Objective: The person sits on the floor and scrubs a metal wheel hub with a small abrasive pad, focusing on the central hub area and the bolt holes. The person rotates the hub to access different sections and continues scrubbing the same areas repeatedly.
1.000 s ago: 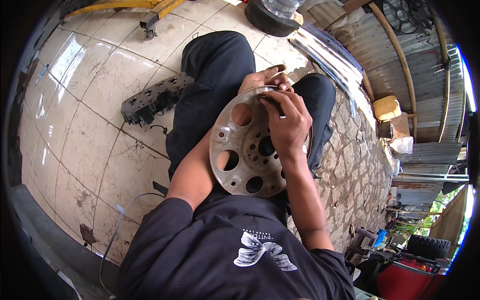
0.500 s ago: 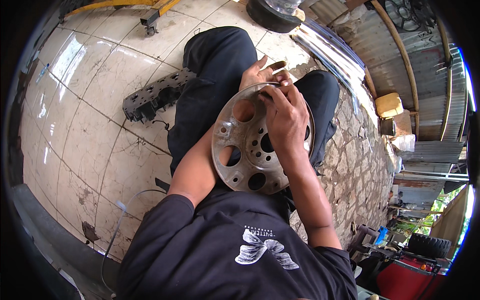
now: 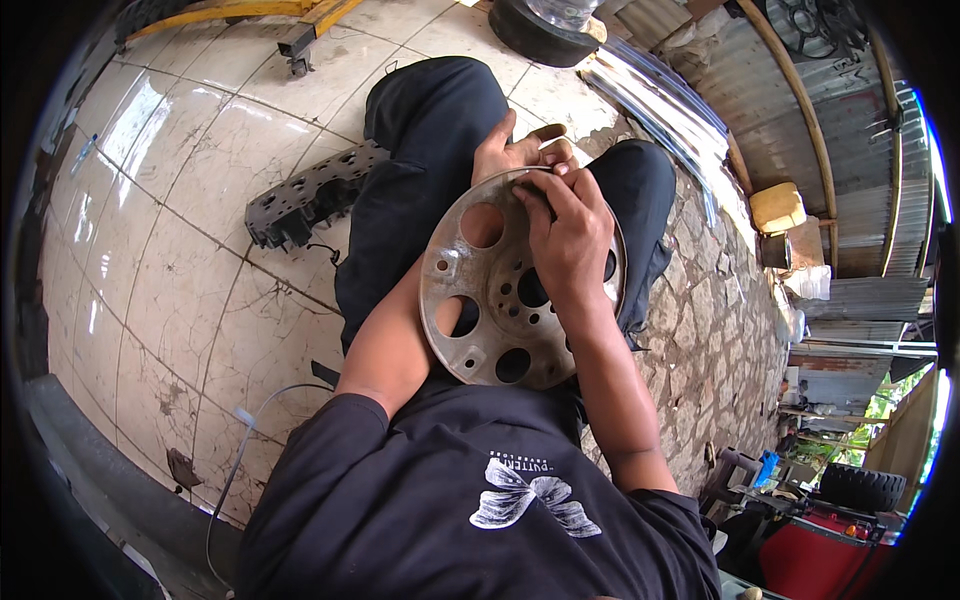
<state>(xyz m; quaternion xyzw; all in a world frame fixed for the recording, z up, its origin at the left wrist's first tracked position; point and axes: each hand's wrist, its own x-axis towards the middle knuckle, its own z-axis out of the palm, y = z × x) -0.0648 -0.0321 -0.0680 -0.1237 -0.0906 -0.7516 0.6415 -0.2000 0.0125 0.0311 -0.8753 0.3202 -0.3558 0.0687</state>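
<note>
A round metal plate [image 3: 487, 335] with large and small holes, like a flexplate, lies tilted over my lap. My left forearm passes beneath it, and my left hand [image 3: 522, 150] comes out past its far rim. That hand bears the plate from below, its thumb raised and its other fingers bent beside the rim. Over the plate's upper right lies my right hand [image 3: 572, 225], closed, with bent fingertips pressed on the face near the far rim. Whether something small is pinched there is hidden by the fingers.
A dark, holed metal casting [image 3: 310, 195] rests on the tiled floor to my left. Ahead are a yellow wheeled frame [image 3: 320, 20] and a black tub [image 3: 540, 35]. At right stand a yellow jerrycan [image 3: 778, 208] and a red machine [image 3: 815, 560]; a thin cable [image 3: 225, 480] runs at left.
My left hand has shifted slightly leftward, and the plate has shifted a touch left with it. My right hand's fingertips remain near the far rim.
</note>
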